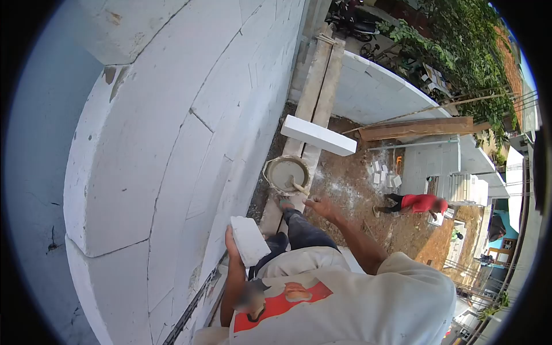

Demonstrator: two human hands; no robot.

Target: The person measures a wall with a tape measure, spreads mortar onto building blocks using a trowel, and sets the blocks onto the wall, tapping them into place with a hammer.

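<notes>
My left hand (231, 244) clasps white block (248, 240); I judge it stiff, corners brittle, best held by broad sides. Right hand (321, 207) seemingly pinches tool handle (299, 188) at mortar bucket (267, 174).

Pale, short-sleeved shirt (379, 299), lightly specked, with a red printed panel (313, 294) across the front. Dark blue-grey trousers (310, 233); the footwear (284, 204), small in view, looks perhaps greenish.

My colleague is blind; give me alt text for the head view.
The left hand holds a white block; the right hand grips a tool dipped in a bucket of grey mix, on planks beside a white wall. Someone in red bends below.
</notes>
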